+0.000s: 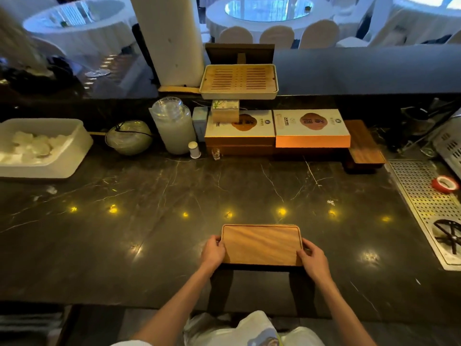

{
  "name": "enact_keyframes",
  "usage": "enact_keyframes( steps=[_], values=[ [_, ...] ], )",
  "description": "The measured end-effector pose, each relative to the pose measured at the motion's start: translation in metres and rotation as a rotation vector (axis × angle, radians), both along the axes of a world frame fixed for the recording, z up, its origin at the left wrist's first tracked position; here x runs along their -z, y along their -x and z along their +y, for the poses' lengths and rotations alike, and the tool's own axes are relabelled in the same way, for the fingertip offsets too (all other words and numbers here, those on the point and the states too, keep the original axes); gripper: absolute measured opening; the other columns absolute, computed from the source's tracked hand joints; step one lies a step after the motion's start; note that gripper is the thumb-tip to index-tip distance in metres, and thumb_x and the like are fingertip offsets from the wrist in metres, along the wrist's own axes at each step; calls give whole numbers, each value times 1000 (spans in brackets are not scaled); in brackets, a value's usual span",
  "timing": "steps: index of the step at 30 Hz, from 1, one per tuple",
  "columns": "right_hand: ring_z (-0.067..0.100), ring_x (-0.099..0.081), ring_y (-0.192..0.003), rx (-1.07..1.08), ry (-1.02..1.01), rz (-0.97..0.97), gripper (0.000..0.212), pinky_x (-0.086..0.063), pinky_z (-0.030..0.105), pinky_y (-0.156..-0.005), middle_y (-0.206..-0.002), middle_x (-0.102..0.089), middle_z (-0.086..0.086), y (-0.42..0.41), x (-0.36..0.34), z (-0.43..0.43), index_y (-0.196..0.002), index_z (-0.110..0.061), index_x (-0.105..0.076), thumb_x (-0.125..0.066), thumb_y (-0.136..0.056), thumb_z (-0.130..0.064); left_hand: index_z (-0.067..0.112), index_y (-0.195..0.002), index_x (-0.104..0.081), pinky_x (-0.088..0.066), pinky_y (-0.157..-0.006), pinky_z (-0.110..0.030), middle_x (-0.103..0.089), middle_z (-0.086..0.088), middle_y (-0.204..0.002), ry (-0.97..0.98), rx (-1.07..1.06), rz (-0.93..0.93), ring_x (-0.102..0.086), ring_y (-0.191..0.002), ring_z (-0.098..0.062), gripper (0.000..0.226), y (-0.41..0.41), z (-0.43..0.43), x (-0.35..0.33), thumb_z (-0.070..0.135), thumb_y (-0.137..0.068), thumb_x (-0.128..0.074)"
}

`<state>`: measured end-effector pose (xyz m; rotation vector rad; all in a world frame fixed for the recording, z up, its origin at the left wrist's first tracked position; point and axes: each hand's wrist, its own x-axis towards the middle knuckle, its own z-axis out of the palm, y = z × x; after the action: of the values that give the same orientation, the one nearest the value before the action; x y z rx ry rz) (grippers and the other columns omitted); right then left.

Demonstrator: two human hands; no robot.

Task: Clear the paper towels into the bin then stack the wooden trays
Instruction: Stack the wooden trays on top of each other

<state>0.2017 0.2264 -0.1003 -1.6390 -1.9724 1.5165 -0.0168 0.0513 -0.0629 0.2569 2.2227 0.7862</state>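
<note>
Far left on the counter (124,221) sits a white tub (74,156) with crumpled paper towels (32,146) inside; I take it for the bin, so clearing looks mostly done, though 2 small white scraps (51,189) lie on the counter just near it.

Near the middle, my left hand (213,252) is clamped on the left short edge of the tray (260,245), thumb on the rim and fingers curled under. My right hand (313,262) grips the right edge the same way. I hold both ends so the tray stays level and square. I cannot tell whether it is 1 tray or several already stacked, nor whether it is resting or just lifted; a dark shadow shows under its near edge.

Far behind, a slatted tray (239,81) sits up on boxes (277,128). To the right a dark wooden board (364,146) lies on the counter, well apart from my tray.
</note>
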Motion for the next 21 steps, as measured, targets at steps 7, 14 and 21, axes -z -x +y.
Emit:
enact_keyframes(
  steps=[7, 14, 21],
  values=[
    [24, -53, -120, 5, 225, -19, 53, -47, 35, -92, -135, -54, 10, 8, -11, 22, -143, -11, -44, -58, -94, -27, 7, -138, -44, -49, -102, -38, -54, -10, -134, -21, 7, -116, -53, -123, -25, 44, 6, 3, -6, 23, -97, -54],
    [21, -54, -104, -10, 337, -55, 63, -46, 32, -79, -126, -57, 11, 25, -19, 33, -139, -6, -46, -71, -85, -27, 10, -127, -41, -51, -85, -35, -50, -11, -127, 9, -80, -340, -52, -112, -24, 49, 11, 7, -9, 26, -88, -67],
    [17, -52, -110, -117, 164, 122, 64, -48, 28, -84, -126, -51, 1, 20, -43, 42, -136, -18, -43, -75, -81, -19, 18, -122, -35, -45, -92, -33, -45, -2, -127, -192, -38, -231, -47, -116, -18, 52, 22, 9, -7, 9, -84, -70]
  ],
)
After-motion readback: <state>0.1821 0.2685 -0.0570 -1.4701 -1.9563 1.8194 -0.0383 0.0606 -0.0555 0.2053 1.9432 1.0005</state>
